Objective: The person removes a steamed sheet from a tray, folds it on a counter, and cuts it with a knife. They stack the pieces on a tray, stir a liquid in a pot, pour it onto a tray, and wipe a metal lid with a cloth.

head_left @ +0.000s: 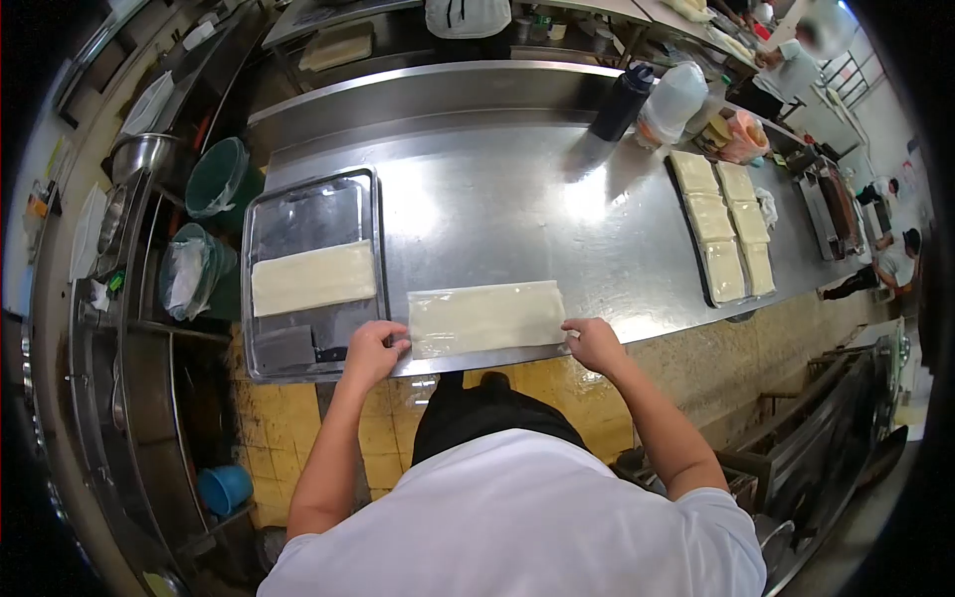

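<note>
Pale sheet [486, 319] — rectangular, flat, glossy

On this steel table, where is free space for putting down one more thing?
Bare steel stretches beyond the front sheet, between the left tray and the slabs at right. That tray's far part is bare too. Crowded: far right, around the dark bottle.

We wear a plain white shirt [507, 527] whose short sleeves [714, 517] leave our forearms [652, 408], left hand [374, 353] and right hand [597, 345] bare, and beyond its softly rounded front edge our plain black trousers [497, 413] show.
</note>
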The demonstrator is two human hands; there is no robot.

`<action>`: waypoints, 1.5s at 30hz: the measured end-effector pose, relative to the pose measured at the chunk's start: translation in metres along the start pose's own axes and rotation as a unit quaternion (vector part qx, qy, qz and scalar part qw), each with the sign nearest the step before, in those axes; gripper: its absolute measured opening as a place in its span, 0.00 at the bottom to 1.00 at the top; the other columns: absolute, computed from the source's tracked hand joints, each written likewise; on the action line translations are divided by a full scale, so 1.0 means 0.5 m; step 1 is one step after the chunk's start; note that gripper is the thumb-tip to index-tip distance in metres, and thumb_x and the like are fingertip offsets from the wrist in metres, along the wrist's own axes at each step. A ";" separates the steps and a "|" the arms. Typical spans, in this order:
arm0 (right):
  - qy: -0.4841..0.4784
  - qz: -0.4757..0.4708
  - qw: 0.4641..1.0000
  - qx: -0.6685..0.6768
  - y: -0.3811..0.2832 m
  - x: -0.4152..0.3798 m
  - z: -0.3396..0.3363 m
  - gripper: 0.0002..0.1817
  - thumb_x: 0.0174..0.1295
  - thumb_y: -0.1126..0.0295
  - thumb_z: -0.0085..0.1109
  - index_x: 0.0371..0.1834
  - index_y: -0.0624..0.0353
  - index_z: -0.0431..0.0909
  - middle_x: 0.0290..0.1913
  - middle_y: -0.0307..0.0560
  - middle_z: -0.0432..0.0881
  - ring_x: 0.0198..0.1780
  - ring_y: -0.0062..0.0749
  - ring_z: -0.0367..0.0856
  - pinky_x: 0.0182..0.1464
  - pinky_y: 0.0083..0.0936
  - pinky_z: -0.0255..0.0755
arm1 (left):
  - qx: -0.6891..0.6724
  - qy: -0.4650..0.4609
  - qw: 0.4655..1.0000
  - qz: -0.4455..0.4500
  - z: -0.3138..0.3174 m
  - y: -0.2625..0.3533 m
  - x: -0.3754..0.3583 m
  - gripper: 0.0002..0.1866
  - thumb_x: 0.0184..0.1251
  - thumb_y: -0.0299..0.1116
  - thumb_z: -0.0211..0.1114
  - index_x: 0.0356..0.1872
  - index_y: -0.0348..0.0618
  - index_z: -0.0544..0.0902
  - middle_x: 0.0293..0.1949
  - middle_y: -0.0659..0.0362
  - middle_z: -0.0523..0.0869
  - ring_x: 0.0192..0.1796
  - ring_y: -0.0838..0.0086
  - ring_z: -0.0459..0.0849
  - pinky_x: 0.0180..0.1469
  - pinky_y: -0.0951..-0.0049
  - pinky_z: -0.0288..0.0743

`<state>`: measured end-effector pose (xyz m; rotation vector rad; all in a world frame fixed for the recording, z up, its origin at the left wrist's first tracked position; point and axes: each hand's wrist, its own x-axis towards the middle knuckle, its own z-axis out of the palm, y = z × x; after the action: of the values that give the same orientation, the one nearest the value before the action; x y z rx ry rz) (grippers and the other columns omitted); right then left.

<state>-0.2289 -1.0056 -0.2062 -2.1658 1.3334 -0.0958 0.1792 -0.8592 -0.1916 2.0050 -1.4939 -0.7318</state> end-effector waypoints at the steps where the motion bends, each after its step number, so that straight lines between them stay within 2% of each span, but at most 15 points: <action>1: 0.003 0.009 1.000 0.003 -0.013 0.007 -0.005 0.14 0.61 0.66 0.65 0.49 0.58 0.89 0.39 0.63 0.88 0.44 0.57 0.88 0.51 0.45 0.81 | -0.003 0.010 1.000 -0.009 -0.005 0.003 0.000 0.13 0.58 0.32 0.78 0.44 0.43 0.91 0.45 0.50 0.91 0.45 0.58 0.88 0.50 0.63 0.81; 2: 0.007 0.018 1.000 0.005 -0.027 0.019 -0.012 0.15 0.61 0.67 0.65 0.49 0.59 0.89 0.39 0.63 0.89 0.43 0.54 0.89 0.50 0.43 0.82 | -0.005 0.021 1.000 -0.018 -0.011 0.006 0.007 0.13 0.58 0.31 0.78 0.44 0.43 0.91 0.45 0.50 0.91 0.44 0.58 0.88 0.49 0.63 0.81; 5: -0.002 0.010 0.999 0.035 -0.112 0.083 -0.027 0.15 0.63 0.65 0.64 0.50 0.58 0.88 0.48 0.64 0.88 0.52 0.60 0.85 0.58 0.49 0.78 | -0.020 0.056 0.998 -0.020 -0.017 0.009 0.037 0.12 0.60 0.31 0.77 0.44 0.43 0.91 0.44 0.51 0.92 0.42 0.59 0.87 0.47 0.63 0.81; 9: -0.004 -0.061 0.995 0.078 -0.223 0.196 0.034 0.16 0.63 0.65 0.64 0.50 0.59 0.88 0.49 0.62 0.88 0.54 0.58 0.85 0.59 0.48 0.78 | -0.052 0.083 0.994 -0.045 -0.022 0.018 0.065 0.11 0.62 0.32 0.75 0.45 0.43 0.91 0.42 0.51 0.92 0.40 0.61 0.87 0.45 0.63 0.80; 12: -0.030 -0.108 0.992 0.061 -0.308 0.265 0.106 0.17 0.62 0.65 0.65 0.52 0.60 0.87 0.50 0.63 0.88 0.55 0.58 0.85 0.60 0.48 0.77 | -0.093 0.104 0.987 -0.080 -0.020 0.015 0.077 0.10 0.63 0.32 0.74 0.45 0.43 0.91 0.41 0.51 0.92 0.37 0.62 0.87 0.44 0.63 0.81; 16: -0.065 -0.158 0.985 -0.007 -0.384 0.321 0.195 0.16 0.61 0.63 0.66 0.49 0.59 0.87 0.50 0.61 0.87 0.55 0.56 0.85 0.59 0.48 0.77 | -0.120 0.134 0.980 -0.082 -0.003 -0.004 0.085 0.11 0.64 0.31 0.74 0.45 0.39 0.91 0.41 0.49 0.93 0.41 0.60 0.91 0.48 0.63 0.83; 20: -0.092 -0.184 0.972 -0.111 -0.395 0.362 0.253 0.12 0.60 0.61 0.67 0.42 0.55 0.87 0.48 0.57 0.87 0.55 0.53 0.84 0.57 0.49 0.76 | -0.129 0.105 0.980 -0.110 0.010 -0.017 0.088 0.14 0.62 0.31 0.75 0.48 0.39 0.89 0.44 0.48 0.92 0.46 0.59 0.91 0.51 0.62 0.83; 24: -0.143 -0.200 0.966 -0.074 -0.388 0.377 0.237 0.11 0.59 0.58 0.68 0.37 0.53 0.87 0.46 0.54 0.85 0.54 0.53 0.82 0.56 0.50 0.74 | -0.116 0.080 0.987 -0.076 0.032 -0.023 0.093 0.19 0.61 0.30 0.74 0.54 0.39 0.86 0.49 0.47 0.89 0.50 0.54 0.89 0.54 0.59 0.82; 25: -0.146 -0.210 0.965 -0.066 -0.391 0.371 0.219 0.11 0.59 0.58 0.69 0.36 0.53 0.87 0.45 0.53 0.85 0.55 0.53 0.81 0.56 0.50 0.74 | -0.093 0.073 0.991 -0.055 0.045 -0.034 0.101 0.20 0.60 0.28 0.72 0.55 0.39 0.84 0.53 0.47 0.86 0.56 0.50 0.85 0.60 0.56 0.79; 28: -0.146 -0.237 0.960 -0.029 -0.386 0.355 0.184 0.10 0.57 0.60 0.71 0.36 0.52 0.86 0.45 0.51 0.83 0.55 0.53 0.78 0.58 0.49 0.73 | -0.027 0.101 0.994 -0.009 0.079 -0.036 0.105 0.20 0.59 0.26 0.73 0.54 0.37 0.85 0.48 0.46 0.86 0.53 0.51 0.85 0.56 0.57 0.80; 29: -0.144 -0.245 0.959 -0.014 -0.382 0.348 0.177 0.10 0.56 0.61 0.72 0.36 0.52 0.86 0.46 0.51 0.83 0.55 0.53 0.78 0.59 0.49 0.72 | -0.018 0.117 0.993 0.021 0.095 -0.044 0.106 0.16 0.59 0.27 0.72 0.49 0.36 0.86 0.48 0.46 0.85 0.55 0.48 0.83 0.58 0.54 0.78; 31: -0.121 -0.247 0.961 0.016 -0.373 0.331 0.167 0.10 0.55 0.64 0.72 0.37 0.53 0.87 0.48 0.51 0.83 0.56 0.54 0.77 0.60 0.47 0.72 | 0.023 0.050 0.998 0.020 0.097 -0.046 0.107 0.13 0.60 0.29 0.72 0.44 0.36 0.85 0.47 0.45 0.85 0.53 0.47 0.83 0.56 0.53 0.78; 35: -0.028 -0.222 0.970 0.091 -0.336 0.285 0.142 0.13 0.56 0.66 0.71 0.43 0.57 0.87 0.51 0.54 0.84 0.59 0.54 0.77 0.64 0.44 0.71 | 0.030 -0.023 0.999 -0.033 0.082 -0.010 0.113 0.12 0.65 0.36 0.70 0.37 0.35 0.84 0.42 0.41 0.86 0.48 0.43 0.85 0.51 0.48 0.78; 38: -0.012 -0.126 0.983 0.130 -0.305 0.220 0.089 0.16 0.60 0.67 0.69 0.49 0.62 0.86 0.51 0.58 0.85 0.58 0.53 0.80 0.64 0.42 0.73 | -0.066 -0.029 0.985 -0.155 0.092 0.006 0.111 0.16 0.71 0.41 0.66 0.37 0.34 0.82 0.38 0.39 0.87 0.43 0.39 0.85 0.47 0.44 0.77; 45: 0.017 0.006 0.978 0.208 -0.161 0.062 0.060 0.18 0.63 0.67 0.68 0.53 0.66 0.84 0.48 0.57 0.88 0.50 0.46 0.86 0.56 0.38 0.79 | 0.039 0.059 0.988 -0.134 0.160 0.030 0.083 0.18 0.81 0.43 0.53 0.48 0.35 0.76 0.37 0.32 0.87 0.43 0.32 0.85 0.46 0.36 0.75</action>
<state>-0.1390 -0.9917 -0.1969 -1.8092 1.2173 -0.3749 0.1235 -0.9105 -0.2427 2.2958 -1.2155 -0.6537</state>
